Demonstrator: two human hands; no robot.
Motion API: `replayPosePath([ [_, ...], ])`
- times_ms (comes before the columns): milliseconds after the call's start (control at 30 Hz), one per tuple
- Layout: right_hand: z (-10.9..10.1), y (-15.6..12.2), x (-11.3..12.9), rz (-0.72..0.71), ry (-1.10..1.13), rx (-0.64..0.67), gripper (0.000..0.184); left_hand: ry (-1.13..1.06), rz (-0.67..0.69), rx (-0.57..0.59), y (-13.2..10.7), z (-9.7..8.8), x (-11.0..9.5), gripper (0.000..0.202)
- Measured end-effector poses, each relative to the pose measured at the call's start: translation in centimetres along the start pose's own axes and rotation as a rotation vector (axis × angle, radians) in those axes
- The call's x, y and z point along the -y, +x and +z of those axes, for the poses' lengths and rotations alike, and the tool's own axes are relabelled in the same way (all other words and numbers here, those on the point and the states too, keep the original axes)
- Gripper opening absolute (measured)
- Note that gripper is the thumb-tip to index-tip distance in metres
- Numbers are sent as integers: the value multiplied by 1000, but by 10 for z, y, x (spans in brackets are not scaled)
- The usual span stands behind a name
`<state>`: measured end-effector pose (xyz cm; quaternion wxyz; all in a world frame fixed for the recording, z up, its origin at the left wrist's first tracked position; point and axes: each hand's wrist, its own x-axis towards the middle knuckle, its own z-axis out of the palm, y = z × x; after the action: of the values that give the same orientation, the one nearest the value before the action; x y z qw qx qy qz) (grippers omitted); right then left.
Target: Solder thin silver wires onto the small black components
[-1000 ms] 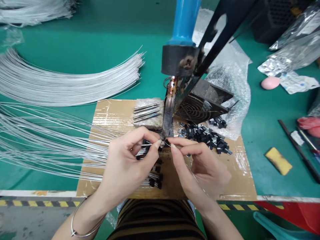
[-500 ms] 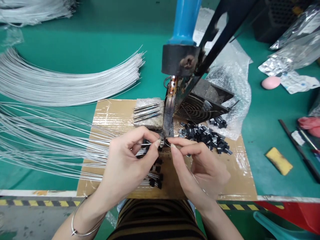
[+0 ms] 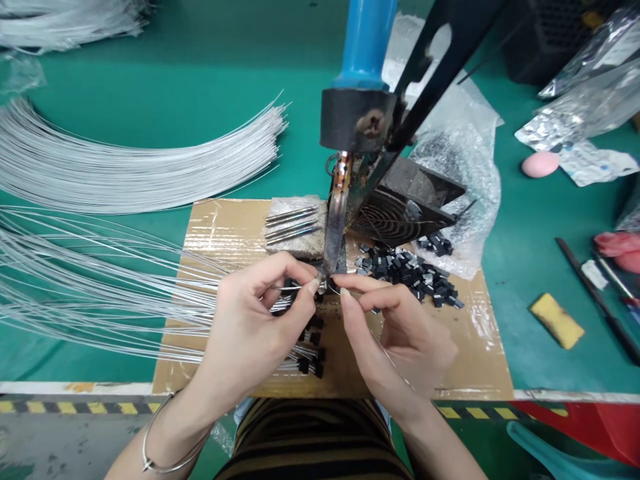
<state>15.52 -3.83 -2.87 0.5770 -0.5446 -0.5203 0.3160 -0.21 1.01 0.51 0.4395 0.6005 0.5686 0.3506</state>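
Between the thumb and index finger of my left hand [image 3: 260, 327], a thin grey cable [image 3: 286, 288] is pinched close to its end. A small metal-and-black connector [image 3: 323, 285] sits at that end, partly hidden by my fingertips. Just above it is the tip of a soldering iron [image 3: 336, 233] with a blue handle [image 3: 367, 40], held point-down in a black stand. From the right, my right hand [image 3: 405, 333] pinches thin solder wire [image 3: 395, 363], which trails across the palm toward the wrist. Whether the solder touches the tip is too small to tell.
Loose black connectors [image 3: 415, 270] lie heaped on the cardboard [image 3: 470, 347], beside a black fan [image 3: 400, 207]. Finished-looking cable ends [image 3: 310, 360] lie below my left hand. Cable bundles [image 3: 150, 167] spread leftward. A sponge [image 3: 557, 321] rests at right; metal rods [image 3: 291, 225] lie behind.
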Motion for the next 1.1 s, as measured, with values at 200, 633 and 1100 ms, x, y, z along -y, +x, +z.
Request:
replayPosePath([
  [200,0,-2,-1,5,18,9,22,27,6,-8,-1,-1,0,11],
  [633,-56,2,-21,226,-271,-289,19,471,283,-86,-19,-22,28,10],
  [1100,-63,-4,-39,165,-215,-356,23,738,275,-310,51,-84,51,11],
])
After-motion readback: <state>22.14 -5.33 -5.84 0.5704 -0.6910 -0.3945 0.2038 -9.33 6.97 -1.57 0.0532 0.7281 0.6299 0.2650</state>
